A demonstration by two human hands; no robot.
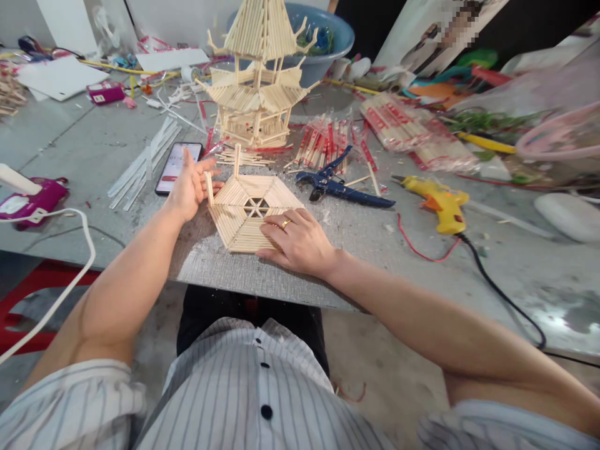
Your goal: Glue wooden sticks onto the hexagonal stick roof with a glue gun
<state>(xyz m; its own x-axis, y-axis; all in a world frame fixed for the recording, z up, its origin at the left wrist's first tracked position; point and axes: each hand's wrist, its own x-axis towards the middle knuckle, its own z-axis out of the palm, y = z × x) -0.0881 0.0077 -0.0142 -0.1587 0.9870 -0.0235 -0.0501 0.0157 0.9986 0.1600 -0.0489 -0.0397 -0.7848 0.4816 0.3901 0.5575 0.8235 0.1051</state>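
A hexagonal roof panel [239, 231] of pale wooden sticks lies on the table in front of me, with a small opening crossed by sticks at its centre. My right hand [300, 240], with a ring on one finger, holds its right front side, fingers on top and thumb along the front edge. Beside the left corner is my left hand [190, 187], open with fingers apart. Close to those fingers, a short stick piece [209, 189] stands upright on that corner. Another upright stick piece [237, 161] rises from the back left corner.
Behind the panel stands a stick pagoda [255, 94]. Blue cutters [328, 184] and a yellow glue gun [440, 203] lie to the right. A phone [178, 167] and white strips [143, 165] are at left. Packaged sticks [398, 122] and a blue basin [340, 40] sit farther back.
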